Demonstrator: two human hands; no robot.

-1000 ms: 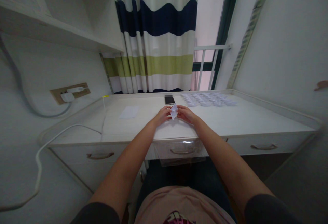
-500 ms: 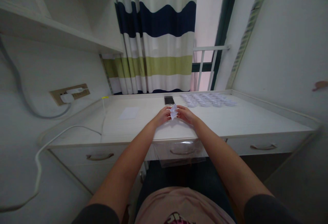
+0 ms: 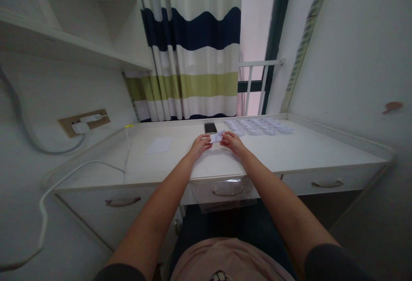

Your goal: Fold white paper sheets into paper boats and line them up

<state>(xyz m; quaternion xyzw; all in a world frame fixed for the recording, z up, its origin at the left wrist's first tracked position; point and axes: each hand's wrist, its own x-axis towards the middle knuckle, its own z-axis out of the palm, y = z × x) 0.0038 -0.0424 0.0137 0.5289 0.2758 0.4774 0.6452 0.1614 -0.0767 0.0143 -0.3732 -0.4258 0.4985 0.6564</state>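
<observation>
Both my hands meet over the middle of the white desk (image 3: 305,152). My left hand (image 3: 199,143) and my right hand (image 3: 232,140) each pinch one end of a small folded white paper piece (image 3: 216,137), which lies nearly flat between them. Just beyond the paper lies a phone (image 3: 210,127), face up. To the right of the phone, several folded white paper pieces (image 3: 259,125) lie spread in rows on the desk.
A flat white paper sheet (image 3: 160,145) lies left of my hands. A wall socket with a plugged charger (image 3: 82,123) and a white cable (image 3: 64,178) are at the left. Striped curtain (image 3: 193,49) hangs behind the desk; drawers (image 3: 225,191) sit below its front edge.
The folded paper stood upright between my fingers; now it is turned nearly flat and held a little farther from me. The view has shifted slightly down and left.
</observation>
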